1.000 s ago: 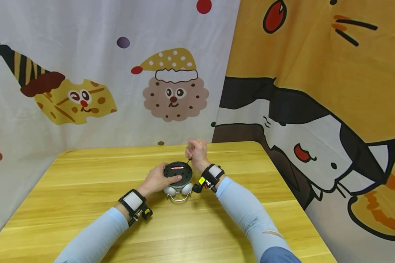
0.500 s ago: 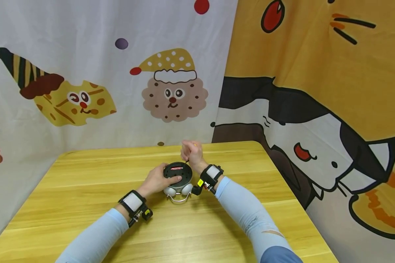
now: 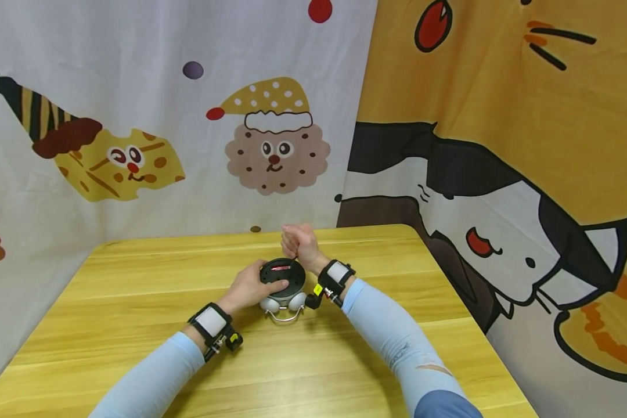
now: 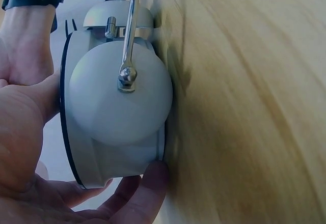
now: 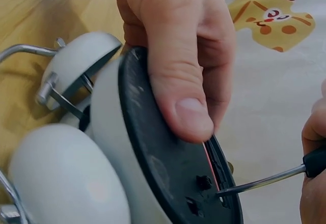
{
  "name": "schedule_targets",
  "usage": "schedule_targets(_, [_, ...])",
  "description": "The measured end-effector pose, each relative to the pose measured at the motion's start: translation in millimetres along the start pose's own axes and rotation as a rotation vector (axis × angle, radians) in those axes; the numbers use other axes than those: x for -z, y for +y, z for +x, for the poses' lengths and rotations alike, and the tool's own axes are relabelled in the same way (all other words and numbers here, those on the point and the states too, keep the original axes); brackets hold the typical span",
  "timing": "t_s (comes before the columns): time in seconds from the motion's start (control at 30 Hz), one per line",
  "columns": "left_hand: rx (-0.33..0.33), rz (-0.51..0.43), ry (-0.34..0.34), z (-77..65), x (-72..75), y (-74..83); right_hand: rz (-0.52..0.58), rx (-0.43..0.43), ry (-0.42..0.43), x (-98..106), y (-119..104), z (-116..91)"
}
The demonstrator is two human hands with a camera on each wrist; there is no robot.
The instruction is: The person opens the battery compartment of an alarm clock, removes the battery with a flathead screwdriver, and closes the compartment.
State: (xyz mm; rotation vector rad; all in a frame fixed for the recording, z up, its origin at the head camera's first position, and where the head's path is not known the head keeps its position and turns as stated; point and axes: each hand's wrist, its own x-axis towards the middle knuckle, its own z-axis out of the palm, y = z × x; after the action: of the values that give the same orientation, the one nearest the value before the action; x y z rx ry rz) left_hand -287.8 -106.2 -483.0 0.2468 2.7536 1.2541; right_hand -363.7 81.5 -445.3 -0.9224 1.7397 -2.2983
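A white twin-bell alarm clock (image 3: 292, 278) lies face down on the table, its black back up and its bells toward me. My left hand (image 3: 247, 285) grips it from the left, thumb on the black back and fingers curled round the side. My right hand (image 3: 302, 244) holds a screwdriver above the clock's far right edge. In the right wrist view, the slim metal shaft of the screwdriver (image 5: 270, 180) reaches into the slot in the back, beside a thin red edge. A red strip (image 3: 281, 268) shows in that slot from the head view. The right fingers mostly hide the handle.
The wooden table (image 3: 313, 360) ends at a cartoon-printed curtain (image 3: 151, 220) just behind the clock. The clock's silver handle (image 3: 284, 318) points toward me. The right wrist camera (image 3: 313, 301) sits close beside the right bell (image 3: 296, 301).
My right hand has shifted left and slightly nearer with the screwdriver, over the clock's far edge. The left hand and the clock have stayed in place.
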Motion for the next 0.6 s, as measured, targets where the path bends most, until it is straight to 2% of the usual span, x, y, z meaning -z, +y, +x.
schedule_targets(0.33, [0.01,0.008,0.001,-1.5,-0.3,-0.2,0.036,-0.055,-0.018,7.6,0.7,1.1])
schedule_targets(0.6, [-0.002,0.012,-0.001,-0.8,-0.2,1.1,0.024,-0.042,-0.016,7.8,0.9,5.2])
